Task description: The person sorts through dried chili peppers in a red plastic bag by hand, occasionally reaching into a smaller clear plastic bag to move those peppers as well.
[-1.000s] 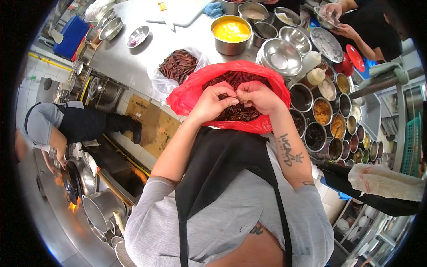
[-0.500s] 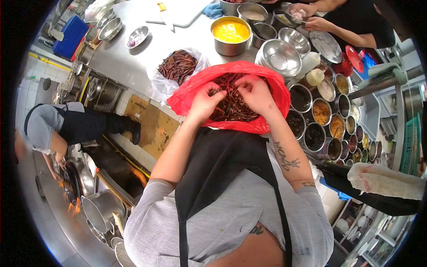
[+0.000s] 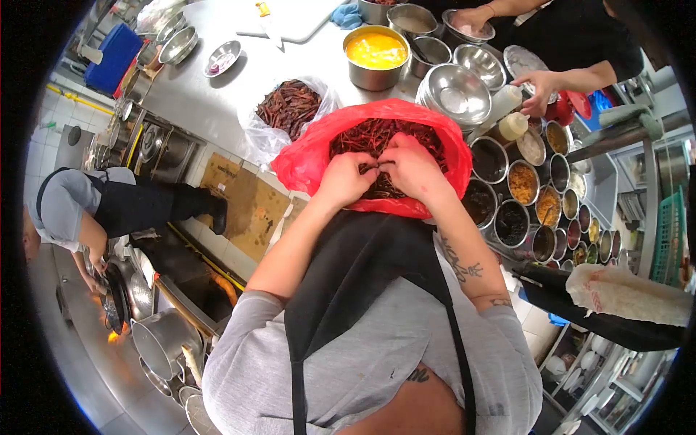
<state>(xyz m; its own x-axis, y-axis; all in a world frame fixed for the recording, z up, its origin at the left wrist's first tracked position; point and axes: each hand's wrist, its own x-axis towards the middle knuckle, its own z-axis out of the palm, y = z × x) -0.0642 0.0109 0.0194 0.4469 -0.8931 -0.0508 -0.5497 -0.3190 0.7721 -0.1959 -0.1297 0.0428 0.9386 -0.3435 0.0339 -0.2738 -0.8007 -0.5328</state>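
A red plastic bag (image 3: 304, 156) lies open in front of me, full of dark red dried chillies (image 3: 362, 138). Over its near part, my left hand (image 3: 349, 177) and my right hand (image 3: 409, 165) meet fingertip to fingertip, both pinching a small dark piece, probably a chilli. The fingers mostly hide that piece. To the left of the red bag stands a clear plastic bag (image 3: 254, 134) holding larger dried chillies (image 3: 288, 107).
A pot of yellow liquid (image 3: 375, 54) and stacked steel bowls (image 3: 457, 93) stand beyond the bag. Ingredient tins (image 3: 523, 181) line the right. A co-worker's hands are at upper right; another person (image 3: 94, 206) works at a stove with flame, left.
My hands have come together over the near part of the bag. The co-worker's hands at upper right have moved apart, one reaching down toward the bottles.
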